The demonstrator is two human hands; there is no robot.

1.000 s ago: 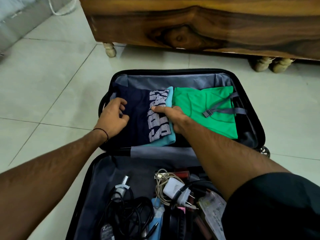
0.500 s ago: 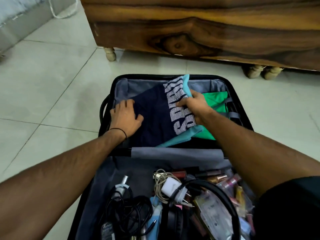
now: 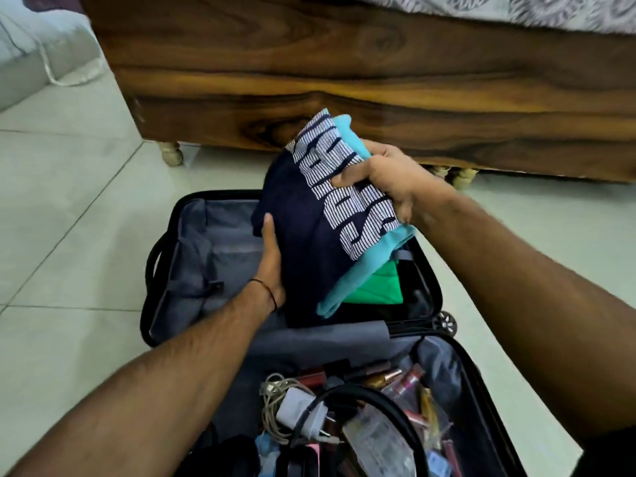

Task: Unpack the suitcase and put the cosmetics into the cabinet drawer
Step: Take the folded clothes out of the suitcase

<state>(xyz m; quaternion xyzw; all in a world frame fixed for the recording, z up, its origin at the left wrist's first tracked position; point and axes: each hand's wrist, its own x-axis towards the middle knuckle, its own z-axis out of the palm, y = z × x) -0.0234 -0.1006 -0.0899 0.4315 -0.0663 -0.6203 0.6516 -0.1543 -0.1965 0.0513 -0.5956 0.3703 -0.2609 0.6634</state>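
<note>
A black suitcase (image 3: 161, 270) lies open on the tiled floor. A stack of folded clothes (image 3: 309, 235), navy with a striped print on top and teal beneath, is lifted above the far half. My right hand (image 3: 385, 177) grips its upper right edge. My left hand (image 3: 272, 259) holds its lower left side, thumb on top and fingers hidden underneath. A green garment (image 3: 375, 287) stays in the far half. Cosmetics (image 3: 406, 380), lipsticks and tubes, lie in the near half on the right.
A wooden bed frame (image 3: 344, 80) on small turned feet stands just behind the suitcase. In the near half lie a white charger (image 3: 299, 411) with coiled cable, black cords and a clear pouch (image 3: 378, 438). Tiled floor spreads to the left and right.
Both hands have lifted the navy and teal stack up and out of the far half, leaving its grey lining bare on the left. The view has tilted upward toward the bed.
</note>
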